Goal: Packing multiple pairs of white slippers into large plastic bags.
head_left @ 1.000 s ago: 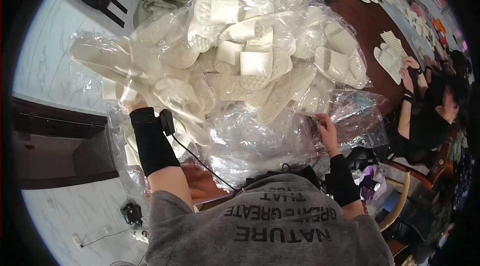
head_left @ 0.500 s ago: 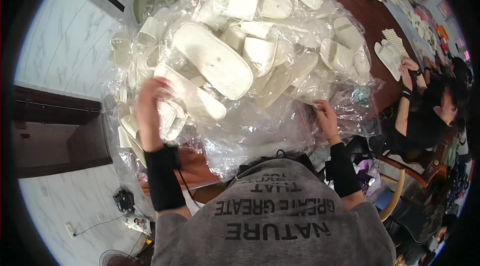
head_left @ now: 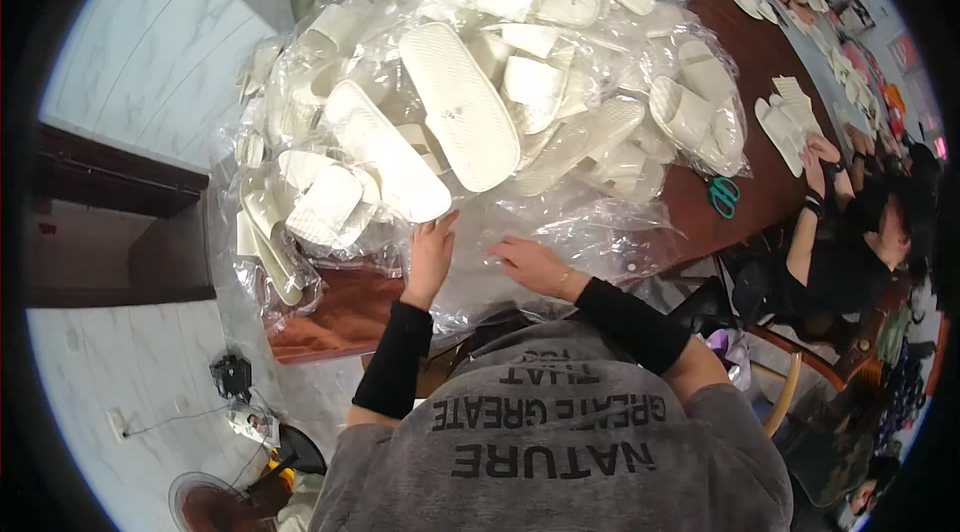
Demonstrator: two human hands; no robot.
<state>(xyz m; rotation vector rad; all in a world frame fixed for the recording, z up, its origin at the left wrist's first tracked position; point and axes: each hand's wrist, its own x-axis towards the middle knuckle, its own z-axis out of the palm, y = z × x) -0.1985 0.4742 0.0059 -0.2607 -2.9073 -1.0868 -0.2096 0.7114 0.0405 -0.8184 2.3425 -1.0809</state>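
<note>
Slippers (head_left: 460, 102), white and flat-soled, fill a big clear plastic bag (head_left: 560, 222) heaped on the near end of a dark brown table (head_left: 760, 62), and both hands rest on the crinkled film at the bag's near edge. The left hand (head_left: 430, 257) lies with fingers straight and close together, tips against the plastic just under a ribbed sole. The right hand (head_left: 530, 262) is laid flat on the film beside it, fingers loosely spread and pointing left; whether it pinches the film I cannot tell. Each forearm wears a black sleeve (head_left: 395, 357) above the wrist, and a grey shirt (head_left: 560, 442) shows below.

The plastic is glossy and wrinkled, with the pale soles showing through, some with a fine dotted texture, some with wide straps. Teal-handled scissors (head_left: 722, 194) lie on the bare wood to the right of the bag. Further along the table more white slippers (head_left: 785, 117) lie loose, near another person in black (head_left: 850, 252) seated at the right. The floor (head_left: 130, 62) to the left is pale, marbled tile.
</note>
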